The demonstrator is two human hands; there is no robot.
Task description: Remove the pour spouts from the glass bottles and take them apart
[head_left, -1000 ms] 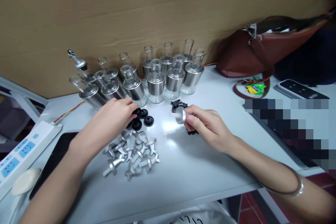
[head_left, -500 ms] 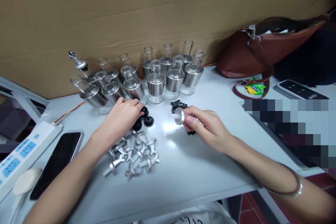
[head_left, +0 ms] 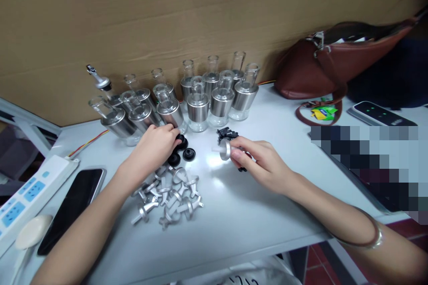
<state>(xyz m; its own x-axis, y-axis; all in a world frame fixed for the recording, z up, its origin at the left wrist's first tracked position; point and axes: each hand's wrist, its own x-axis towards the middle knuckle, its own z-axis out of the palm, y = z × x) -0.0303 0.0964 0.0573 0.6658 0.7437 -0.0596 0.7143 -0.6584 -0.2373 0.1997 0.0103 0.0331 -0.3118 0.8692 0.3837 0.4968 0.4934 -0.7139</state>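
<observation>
My right hand (head_left: pixel 257 160) pinches a silver pourer spout (head_left: pixel 224 149) by one end, its round collar and pale tube pointing left above the table. At the small pile of black rubber stoppers (head_left: pixel 189 154), my left hand (head_left: pixel 157 142) reaches down with bent fingers. Its fingertips are closed at the rearmost stoppers and partly hidden, so what they grip cannot be made out. A heap of silver pourer spouts (head_left: pixel 174 196) lies in front of the stoppers. Small black parts (head_left: pixel 227 133) lie just behind my right hand, some partly covered by it.
Glass bottles with steel sleeves (head_left: pixel 198 107) stand in rows by the cardboard (head_left: pixel 200 9); one bears a fitted pourer (head_left: pixel 100 81). At left are a phone (head_left: pixel 73 205) and power strip (head_left: pixel 33 191); at right, a brown bag (head_left: pixel 307 71) and black-topped device (head_left: pixel 384 113).
My right hand has shifted slightly left with the pourer spout. My left hand has moved a little left at the stoppers, its fingertips still among them.
</observation>
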